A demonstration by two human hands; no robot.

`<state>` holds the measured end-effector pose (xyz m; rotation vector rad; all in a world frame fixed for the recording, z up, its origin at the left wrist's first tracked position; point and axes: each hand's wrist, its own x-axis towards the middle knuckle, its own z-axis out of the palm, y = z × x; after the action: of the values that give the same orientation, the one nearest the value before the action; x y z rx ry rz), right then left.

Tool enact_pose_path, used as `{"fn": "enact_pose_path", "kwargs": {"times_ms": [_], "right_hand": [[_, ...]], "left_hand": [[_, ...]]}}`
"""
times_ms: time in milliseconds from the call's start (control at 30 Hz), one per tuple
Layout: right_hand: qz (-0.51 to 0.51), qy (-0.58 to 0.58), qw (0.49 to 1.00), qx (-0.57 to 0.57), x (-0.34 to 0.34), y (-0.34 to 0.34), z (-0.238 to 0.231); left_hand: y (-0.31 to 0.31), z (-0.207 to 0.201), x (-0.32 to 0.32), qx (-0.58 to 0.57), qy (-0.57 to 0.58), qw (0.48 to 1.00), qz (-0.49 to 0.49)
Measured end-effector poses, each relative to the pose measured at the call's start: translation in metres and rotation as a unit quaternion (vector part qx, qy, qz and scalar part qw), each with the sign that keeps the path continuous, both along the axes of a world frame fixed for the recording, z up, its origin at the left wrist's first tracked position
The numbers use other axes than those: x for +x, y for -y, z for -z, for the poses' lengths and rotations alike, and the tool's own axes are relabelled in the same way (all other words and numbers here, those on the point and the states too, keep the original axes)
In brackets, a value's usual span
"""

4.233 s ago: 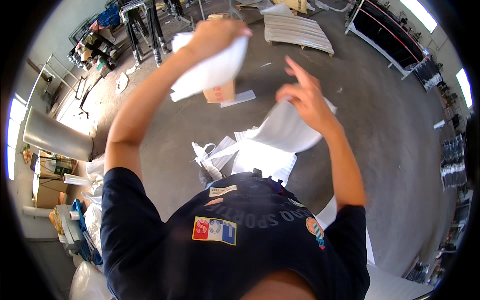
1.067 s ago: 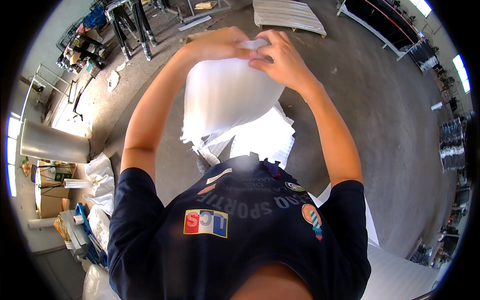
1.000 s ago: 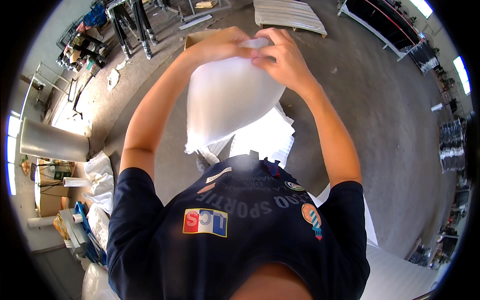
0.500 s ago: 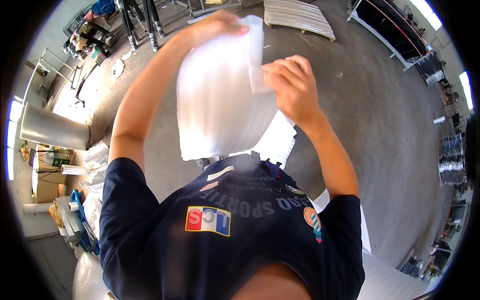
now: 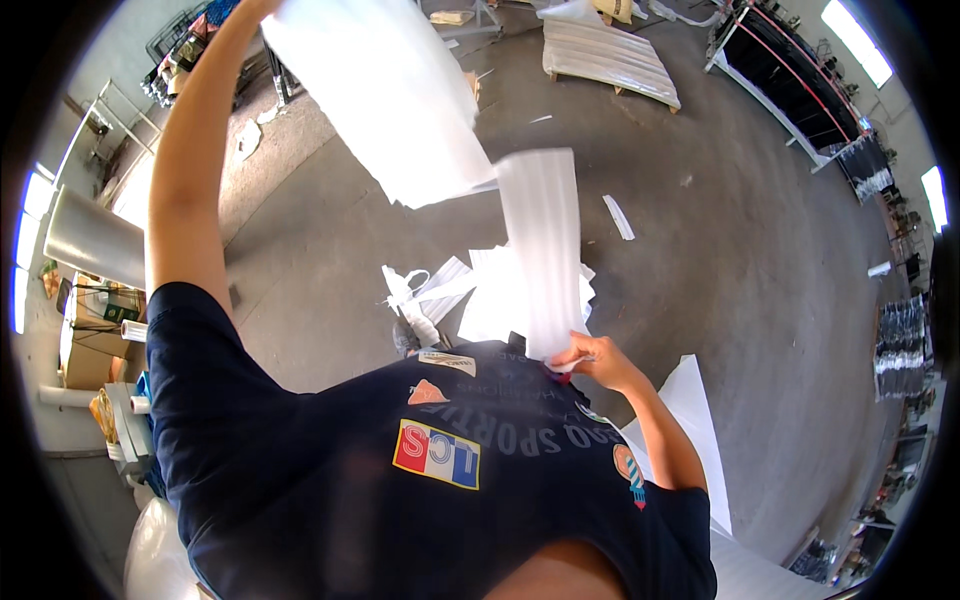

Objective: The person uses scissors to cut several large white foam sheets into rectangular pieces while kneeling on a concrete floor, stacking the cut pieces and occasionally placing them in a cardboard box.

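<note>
My left arm stretches up to the top edge, where my left hand (image 5: 262,6) is only partly in view, closed at the corner of a large white foam sheet (image 5: 385,100) that hangs out over the floor. Low in front of my chest, my right hand (image 5: 597,358) pinches the lower end of a white foam strip (image 5: 542,250). That strip stands up nearly straight, its upper end by the sheet's lower right corner; whether the two are still joined there I cannot tell.
White foam scraps (image 5: 490,295) lie on the floor below, and a thin white piece (image 5: 618,217) lies farther right. A wrapped pallet stack (image 5: 612,60) stands at the back. A big foam roll (image 5: 95,235) is at left, a metal rack (image 5: 780,85) at far right.
My left hand has gone up and left with the large sheet. My right hand has come down toward my chest, drawing the strip away from the sheet's edge.
</note>
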<state>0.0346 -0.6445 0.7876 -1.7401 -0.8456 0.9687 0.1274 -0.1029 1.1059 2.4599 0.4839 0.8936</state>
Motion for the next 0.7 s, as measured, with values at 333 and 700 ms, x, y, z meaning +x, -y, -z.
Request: {"fn": "enact_pose_path", "kwargs": {"times_ms": [333,700], "right_hand": [[-0.072,0.408,0.910,0.017,0.063,-0.034,-0.082],[0.083,0.591,0.737,0.317,0.100,-0.176,-0.201]], "left_hand": [[0.029,-0.014,-0.007,0.105,-0.025,0.994,0.001],[0.193,0.093,0.024,0.146,-0.142,0.889,0.411]]}}
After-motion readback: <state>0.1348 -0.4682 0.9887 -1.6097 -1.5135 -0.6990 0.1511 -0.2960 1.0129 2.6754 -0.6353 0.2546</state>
